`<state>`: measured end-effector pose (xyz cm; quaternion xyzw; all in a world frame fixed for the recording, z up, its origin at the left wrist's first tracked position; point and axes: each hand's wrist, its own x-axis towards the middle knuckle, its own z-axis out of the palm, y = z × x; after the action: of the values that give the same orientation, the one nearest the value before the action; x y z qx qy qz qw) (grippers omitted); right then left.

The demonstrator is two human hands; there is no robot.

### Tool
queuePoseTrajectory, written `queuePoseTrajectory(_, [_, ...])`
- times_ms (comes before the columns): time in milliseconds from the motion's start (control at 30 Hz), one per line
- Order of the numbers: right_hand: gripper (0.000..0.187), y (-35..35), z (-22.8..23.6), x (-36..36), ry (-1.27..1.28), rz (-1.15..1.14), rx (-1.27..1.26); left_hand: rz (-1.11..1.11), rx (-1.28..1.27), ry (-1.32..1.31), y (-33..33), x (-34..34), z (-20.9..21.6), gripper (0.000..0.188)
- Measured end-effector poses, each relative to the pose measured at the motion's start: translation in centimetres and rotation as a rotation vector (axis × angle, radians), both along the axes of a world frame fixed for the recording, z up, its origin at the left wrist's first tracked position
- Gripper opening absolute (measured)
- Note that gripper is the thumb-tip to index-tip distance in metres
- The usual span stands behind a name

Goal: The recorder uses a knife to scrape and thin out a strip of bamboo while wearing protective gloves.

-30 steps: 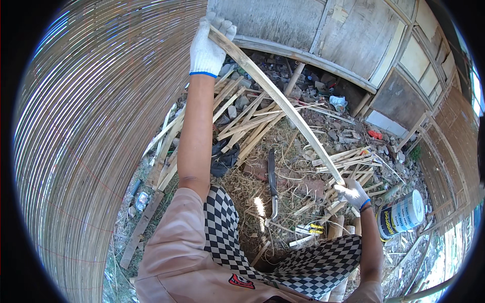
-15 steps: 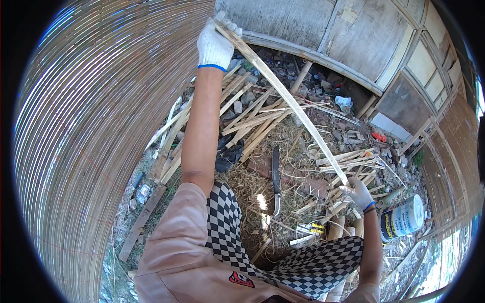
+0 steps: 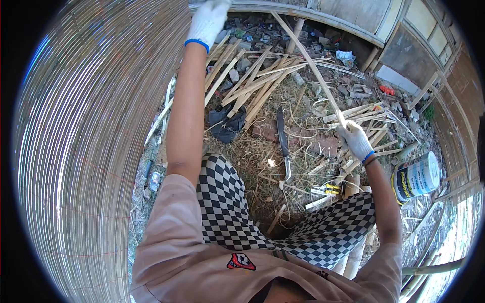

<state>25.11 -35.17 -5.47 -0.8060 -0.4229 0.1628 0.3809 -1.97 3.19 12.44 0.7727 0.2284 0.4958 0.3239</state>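
My right hand [image 3: 356,140], in a white knit glove with a blue cuff, is closed around the near end of a long, thin bamboo strip [image 3: 316,68]. The strip slants up and left, its far end by the base of a wooden panel wall. My left hand [image 3: 208,22], gloved alike, is stretched far forward beside the slatted screen, apart from the strip. Its fingers are blurred and partly cut off by the upper edge. On the ground between my knees and the sticks lies a dark knife-like tool [image 3: 283,134] with a bright, curved end.
Bamboo sticks [image 3: 262,88] lie piled ahead, with a shorter pile [image 3: 371,113] beyond my right hand. A black plastic bag [image 3: 227,123] is at centre left. A white-lidded bucket [image 3: 417,177] stands right. A yellow-and-black tool [image 3: 331,189] lies near my right knee. The slatted screen [image 3: 96,141] curves along the left.
My left hand has let go of the strip's far end and is now apart from it. The strip stays in my right hand. The view has shifted.
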Motion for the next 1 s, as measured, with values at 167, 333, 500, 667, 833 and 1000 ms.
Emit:
queuePoseTrajectory(167, [0.033, 4.2, -1.5, -0.1, 0.44, -0.013, -0.069, -0.393, 0.061, 0.965, -13.1, 2.0, -5.2, 0.057])
queuePoseTrajectory(333, [0.028, 10.1, -5.7, -1.3, 0.813, 0.046, 0.099, -0.79, 0.294, 1.511, -15.0, 1.9, -15.2, 0.057])
queuePoseTrajectory(500, [0.034, 17.9, -0.5, -5.3, 0.92, -0.042, 0.354, -0.729, 0.316, 1.496, -14.9, 4.1, -18.3, 0.051])
queuePoseTrajectory(667, [0.034, 24.6, -3.5, -4.8, 0.954, 0.194, 0.539, -0.751, 0.349, 1.488, -14.7, 5.7, -18.8, 0.053])
queuePoseTrajectory(833, [0.04, 28.0, -3.1, -6.7, 1.062, -0.003, 0.72, -0.743, 0.273, 1.521, -14.2, 5.1, -18.7, 0.055])
queuePoseTrajectory(1000, [0.054, 31.4, -0.2, -7.2, 0.95, 0.225, 0.557, -0.686, 0.236, 1.601, -14.3, 5.2, -19.1, 0.051])
